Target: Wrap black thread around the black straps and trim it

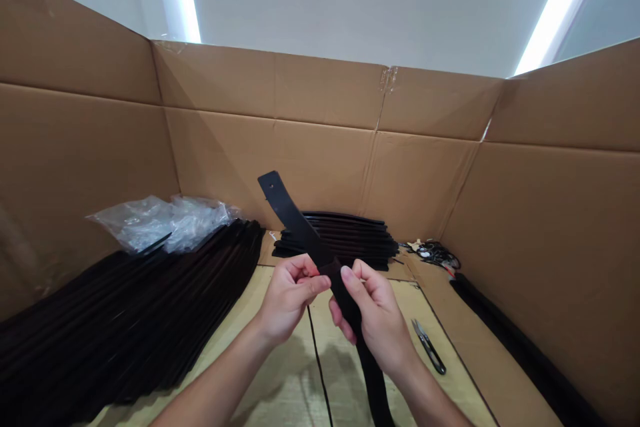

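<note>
A long black strap [290,213] with a small hole near its upper end rises slanting up and to the left in front of me. My left hand [287,297] pinches it from the left, fingers closed on its edge. My right hand [377,320] grips the same strap just below, thumb pressed on its face. The strap's lower part runs down under my right wrist and out of the bottom of the view.
Cardboard walls [320,140] enclose the work surface. A big pile of black straps [125,320] lies at left with crumpled clear plastic [165,220] on it. A smaller strap stack [350,240] sits at the back. Thread snips [429,345] lie at right, near a black strip [520,347].
</note>
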`<state>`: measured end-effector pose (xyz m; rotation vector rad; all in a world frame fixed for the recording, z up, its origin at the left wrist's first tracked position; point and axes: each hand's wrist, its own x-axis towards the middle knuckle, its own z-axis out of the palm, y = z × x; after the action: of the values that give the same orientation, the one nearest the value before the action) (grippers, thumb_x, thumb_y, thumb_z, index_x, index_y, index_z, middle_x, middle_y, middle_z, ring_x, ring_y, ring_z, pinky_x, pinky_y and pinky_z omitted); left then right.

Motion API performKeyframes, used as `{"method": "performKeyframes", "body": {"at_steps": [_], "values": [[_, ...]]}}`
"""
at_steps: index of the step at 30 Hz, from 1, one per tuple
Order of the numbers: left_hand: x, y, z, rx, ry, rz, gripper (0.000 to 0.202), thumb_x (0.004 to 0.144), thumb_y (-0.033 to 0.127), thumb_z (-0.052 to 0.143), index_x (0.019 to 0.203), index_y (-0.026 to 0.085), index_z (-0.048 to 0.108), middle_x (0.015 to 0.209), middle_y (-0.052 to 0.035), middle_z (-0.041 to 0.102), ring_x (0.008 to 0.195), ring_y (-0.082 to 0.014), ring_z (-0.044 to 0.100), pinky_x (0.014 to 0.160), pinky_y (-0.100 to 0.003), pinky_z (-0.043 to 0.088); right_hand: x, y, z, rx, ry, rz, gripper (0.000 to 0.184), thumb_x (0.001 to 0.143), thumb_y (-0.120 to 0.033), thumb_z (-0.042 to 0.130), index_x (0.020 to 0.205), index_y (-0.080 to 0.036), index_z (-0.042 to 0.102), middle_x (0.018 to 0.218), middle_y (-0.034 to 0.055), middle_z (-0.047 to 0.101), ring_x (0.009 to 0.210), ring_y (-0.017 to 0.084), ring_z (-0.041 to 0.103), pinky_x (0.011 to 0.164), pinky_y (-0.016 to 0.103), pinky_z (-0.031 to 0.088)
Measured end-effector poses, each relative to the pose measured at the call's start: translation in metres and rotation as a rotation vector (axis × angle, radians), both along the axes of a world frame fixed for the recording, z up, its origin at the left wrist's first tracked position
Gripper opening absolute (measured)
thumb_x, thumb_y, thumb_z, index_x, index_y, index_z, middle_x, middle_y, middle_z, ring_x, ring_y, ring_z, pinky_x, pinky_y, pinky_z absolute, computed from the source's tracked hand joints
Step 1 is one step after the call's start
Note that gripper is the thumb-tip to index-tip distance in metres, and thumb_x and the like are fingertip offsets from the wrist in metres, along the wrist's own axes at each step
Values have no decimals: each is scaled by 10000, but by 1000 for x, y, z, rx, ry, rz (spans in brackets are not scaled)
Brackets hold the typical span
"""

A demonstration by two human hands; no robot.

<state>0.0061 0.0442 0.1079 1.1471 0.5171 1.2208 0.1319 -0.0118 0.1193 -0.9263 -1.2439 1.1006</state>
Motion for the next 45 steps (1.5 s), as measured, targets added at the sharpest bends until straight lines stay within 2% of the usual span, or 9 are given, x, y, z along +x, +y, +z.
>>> {"method": "performKeyframes", "body": {"at_steps": [9, 14, 19, 25, 33, 36, 38, 41, 45], "values": [[8, -12, -1, 91, 59, 199, 431, 640, 412, 785, 529, 175, 443, 435, 95, 312, 427, -43, 215, 417, -212, 168, -2, 2, -4, -54, -5, -105, 484, 825, -642, 537, 681, -213, 365, 441, -78, 504, 288, 36, 360, 281, 129, 227], [10, -14, 4, 42, 78, 290, 447, 629, 452, 790, 510, 168, 466, 422, 89, 331, 419, -42, 219, 404, -211, 170, 1, 5, -2, -12, 44, -35, 432, 840, -580, 564, 707, -210, 386, 494, -48, 570, 338, 51, 413, 329, 144, 275], [5, -5, 9, -115, 25, 141, 508, 547, 543, 818, 552, 151, 494, 429, 111, 276, 412, -22, 168, 404, -193, 110, 13, 15, -2, 9, 128, 115, 355, 794, -481, 671, 814, -206, 447, 649, 16, 686, 405, 79, 491, 398, 181, 331], [4, -3, 11, -189, -94, 123, 563, 597, 628, 750, 736, 100, 616, 480, 106, 298, 421, -19, 178, 408, -182, 100, 18, 25, -6, 102, 38, 36, 316, 764, -430, 720, 768, -194, 510, 694, 14, 674, 524, 99, 531, 502, 224, 394], [5, -6, 13, -67, 16, 178, 431, 448, 316, 905, 704, 132, 611, 534, 69, 511, 461, -43, 403, 445, -181, 297, 12, 25, -14, 152, -43, -122, 335, 631, -324, 832, 856, -185, 627, 762, -1, 637, 728, 139, 584, 677, 265, 468], [2, -4, 13, -43, 59, 62, 399, 467, 301, 897, 716, 128, 637, 641, 8, 622, 574, -103, 557, 558, -220, 426, 19, 23, -9, 50, -122, -44, 513, 539, -264, 882, 977, -181, 628, 756, -13, 649, 712, 138, 594, 654, 257, 475], [0, -2, 13, -33, 103, 1, 395, 465, 301, 897, 716, 125, 647, 663, -8, 639, 627, -136, 598, 609, -248, 456, 23, 21, -5, 13, -184, 32, 432, 519, -265, 890, 859, -164, 644, 705, -27, 626, 640, 117, 561, 579, 236, 472], [-4, 0, 12, -21, 146, -57, 383, 463, 296, 897, 702, 119, 655, 676, -21, 652, 625, -133, 597, 594, -240, 447, 26, 18, -2, -8, -160, 78, 409, 503, -286, 895, 681, -174, 545, 649, -65, 542, 554, 87, 501, 478, 214, 484], [-7, 0, 13, -13, 112, -117, 334, 506, 301, 880, 662, 125, 642, 640, -20, 654, 536, -96, 549, 527, -215, 406, 24, 13, 0, -25, -98, 188, 442, 595, -347, 858, 740, -193, 469, 715, -37, 630, 572, 106, 602, 485, 216, 501]]}}
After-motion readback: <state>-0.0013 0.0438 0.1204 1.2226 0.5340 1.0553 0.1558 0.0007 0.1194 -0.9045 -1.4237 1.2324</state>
